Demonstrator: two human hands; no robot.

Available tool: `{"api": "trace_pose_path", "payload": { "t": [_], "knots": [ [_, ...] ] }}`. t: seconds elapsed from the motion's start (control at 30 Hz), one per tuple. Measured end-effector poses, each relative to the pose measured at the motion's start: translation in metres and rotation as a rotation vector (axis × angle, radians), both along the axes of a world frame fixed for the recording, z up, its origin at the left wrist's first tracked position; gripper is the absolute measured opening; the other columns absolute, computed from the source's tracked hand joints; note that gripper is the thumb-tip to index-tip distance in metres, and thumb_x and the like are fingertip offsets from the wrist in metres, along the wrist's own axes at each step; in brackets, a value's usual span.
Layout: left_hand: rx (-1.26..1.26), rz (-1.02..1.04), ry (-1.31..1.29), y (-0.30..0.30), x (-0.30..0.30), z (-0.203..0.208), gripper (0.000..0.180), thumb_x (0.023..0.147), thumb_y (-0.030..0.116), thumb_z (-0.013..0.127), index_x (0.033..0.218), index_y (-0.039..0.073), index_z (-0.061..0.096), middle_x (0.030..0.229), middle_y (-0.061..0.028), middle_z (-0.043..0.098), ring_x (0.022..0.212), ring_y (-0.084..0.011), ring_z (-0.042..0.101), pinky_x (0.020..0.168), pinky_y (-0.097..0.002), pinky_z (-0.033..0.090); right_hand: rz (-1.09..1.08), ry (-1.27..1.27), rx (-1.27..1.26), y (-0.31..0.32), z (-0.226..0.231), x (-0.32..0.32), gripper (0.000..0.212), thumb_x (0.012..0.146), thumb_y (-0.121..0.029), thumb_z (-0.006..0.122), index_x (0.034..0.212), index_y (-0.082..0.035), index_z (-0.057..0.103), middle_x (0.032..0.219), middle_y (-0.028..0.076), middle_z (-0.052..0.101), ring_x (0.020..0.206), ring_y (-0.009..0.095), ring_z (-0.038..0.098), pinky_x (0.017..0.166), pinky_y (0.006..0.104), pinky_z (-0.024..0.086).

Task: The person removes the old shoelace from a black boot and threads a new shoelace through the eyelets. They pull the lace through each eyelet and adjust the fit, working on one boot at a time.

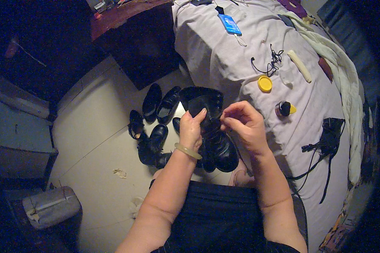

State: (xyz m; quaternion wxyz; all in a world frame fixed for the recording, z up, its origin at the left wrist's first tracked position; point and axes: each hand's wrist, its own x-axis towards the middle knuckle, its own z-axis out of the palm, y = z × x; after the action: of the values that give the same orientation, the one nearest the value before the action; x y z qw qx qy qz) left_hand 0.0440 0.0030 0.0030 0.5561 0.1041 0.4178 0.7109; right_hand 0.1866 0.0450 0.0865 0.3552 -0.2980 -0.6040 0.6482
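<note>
A black boot (224, 152) with a tall shaft and eyelets along its opening is held over my lap, toe toward me. My left hand (191, 130), with a pale bangle (188, 151) at the wrist, grips the boot's left side, thumb lying along the tongue. The other fingers are hidden behind it. Beside the eyelets on the right, my right hand (245, 123) has thumb and index finger pinched together. Anything between those fingertips is too small to make out, though a lace may be there.
Several black shoes (152, 102) stand on the tiled floor to the left. On the bed (223, 63) lie a lit phone (230, 24), a yellow lid (264, 84), a small dark bottle (282, 109), a cream stick (299, 66), tangled black cord (274, 60) and a black strapped item (328, 134).
</note>
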Motion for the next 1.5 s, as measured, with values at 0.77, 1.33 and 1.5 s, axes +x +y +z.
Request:
{"api": "trace_pose_path", "payload": {
  "t": [0.77,1.33,1.5],
  "knots": [
    [-0.004,0.007,-0.188,-0.004,0.008,-0.013,0.028,0.096,0.021,0.037,0.098,0.006,0.061,0.089,-0.0050,0.063,0.077,-0.0154,0.062,0.069,-0.0283,0.053,0.069,-0.421,0.789,-0.014,-0.031,-0.032,0.023,0.077,-0.002,0.068,0.100,-0.002,0.063,0.103,0.014,0.061,0.083,0.030,0.065,0.069,0.0341,0.053],
    [0.014,0.003,0.048,0.000,0.011,-0.005,0.014,0.088,0.003,0.059,0.102,0.002,0.062,0.092,-0.0050,0.064,0.079,-0.0138,0.061,0.070,-0.0272,0.052,-0.111,-0.263,0.663,-0.006,-0.027,-0.027,0.011,0.073,-0.002,0.070,0.079,-0.001,0.062,0.077,0.012,0.061,0.069,0.029,0.062,0.061,0.0341,0.050],
    [0.020,0.002,0.050,0.001,0.013,-0.009,0.016,0.087,0.001,0.060,0.103,0.002,0.061,0.093,-0.0055,0.065,0.079,-0.0141,0.062,0.071,-0.0273,0.051,-0.168,-0.281,0.720,-0.004,-0.022,-0.024,0.013,0.072,-0.002,0.072,0.076,-0.002,0.060,0.076,0.012,0.060,0.067,0.028,0.062,0.059,0.0336,0.050]
  ]
}}
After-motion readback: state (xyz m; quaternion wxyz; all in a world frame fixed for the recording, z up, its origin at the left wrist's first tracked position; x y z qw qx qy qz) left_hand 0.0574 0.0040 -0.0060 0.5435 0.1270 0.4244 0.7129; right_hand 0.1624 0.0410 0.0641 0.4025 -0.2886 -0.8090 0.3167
